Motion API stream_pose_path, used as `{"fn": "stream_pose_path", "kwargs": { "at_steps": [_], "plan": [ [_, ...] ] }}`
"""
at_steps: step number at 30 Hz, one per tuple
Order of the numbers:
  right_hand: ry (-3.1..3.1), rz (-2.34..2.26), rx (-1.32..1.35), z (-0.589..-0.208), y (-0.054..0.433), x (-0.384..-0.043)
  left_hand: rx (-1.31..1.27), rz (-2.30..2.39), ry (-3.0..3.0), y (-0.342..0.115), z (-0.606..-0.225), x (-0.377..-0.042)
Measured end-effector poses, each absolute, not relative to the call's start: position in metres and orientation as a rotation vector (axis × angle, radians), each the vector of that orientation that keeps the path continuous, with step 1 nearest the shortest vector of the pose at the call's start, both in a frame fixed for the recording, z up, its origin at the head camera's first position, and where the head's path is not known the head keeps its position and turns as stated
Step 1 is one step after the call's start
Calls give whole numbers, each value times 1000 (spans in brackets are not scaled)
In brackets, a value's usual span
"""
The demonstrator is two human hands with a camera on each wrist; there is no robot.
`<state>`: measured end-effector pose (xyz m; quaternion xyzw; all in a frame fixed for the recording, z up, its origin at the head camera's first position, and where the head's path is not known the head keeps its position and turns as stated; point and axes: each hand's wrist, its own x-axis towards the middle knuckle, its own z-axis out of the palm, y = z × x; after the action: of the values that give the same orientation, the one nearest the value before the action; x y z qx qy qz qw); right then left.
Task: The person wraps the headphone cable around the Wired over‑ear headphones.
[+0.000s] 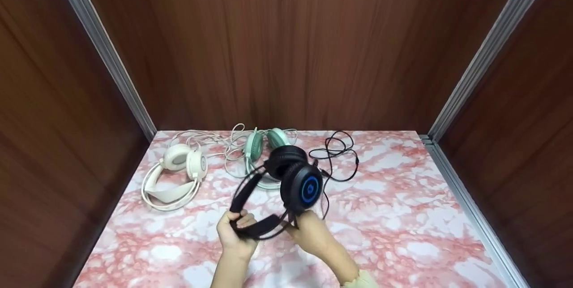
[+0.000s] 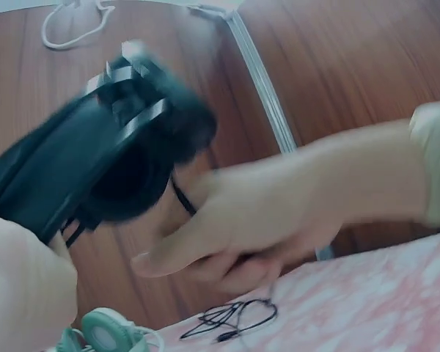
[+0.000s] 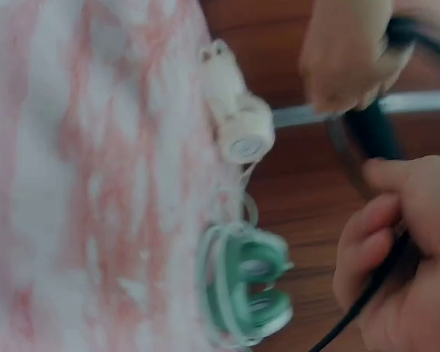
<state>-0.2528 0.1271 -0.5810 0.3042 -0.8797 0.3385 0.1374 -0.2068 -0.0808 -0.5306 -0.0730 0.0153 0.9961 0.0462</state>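
Note:
Black over-ear headphones with a glowing blue ring on one ear cup are held up above the table. My left hand grips their padded headband, seen also at the edge of the left wrist view. Below the lit ear cup, my right hand has its fingers curled around the black cable. In the right wrist view that hand appears at the right, with the left hand on the headband above it. Motion blurs both wrist views.
White headphones lie on the left of the pink marbled table. Behind the black pair are green headphones, partly hidden, with pale tangled cables. A loop of black cable lies at the back right. Wood-grain panels enclose three sides.

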Motion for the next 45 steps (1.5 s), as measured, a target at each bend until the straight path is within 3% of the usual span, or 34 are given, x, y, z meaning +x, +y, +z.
{"fn": "stream_pose_path", "kwargs": {
  "at_steps": [4,12,19,26,33,45],
  "plan": [
    [-2579,859,914,-521,130,-222,-430,3215,196,-86,-532,-214],
    [-2527,1166,1198,-495,166,-215,-645,3525,1096,-92,-536,-226],
    [-2570,1152,1108,-473,216,-224,-691,3345,2154,-119,-539,-231],
    [-2421,789,1040,-455,245,-239,-491,3066,2571,-125,-514,-217],
    [-2125,397,990,-412,247,-250,-390,2706,2936,-126,-492,-210],
    [-1665,377,892,-363,236,-287,266,2618,2226,-144,-514,-215]
  ]
}}
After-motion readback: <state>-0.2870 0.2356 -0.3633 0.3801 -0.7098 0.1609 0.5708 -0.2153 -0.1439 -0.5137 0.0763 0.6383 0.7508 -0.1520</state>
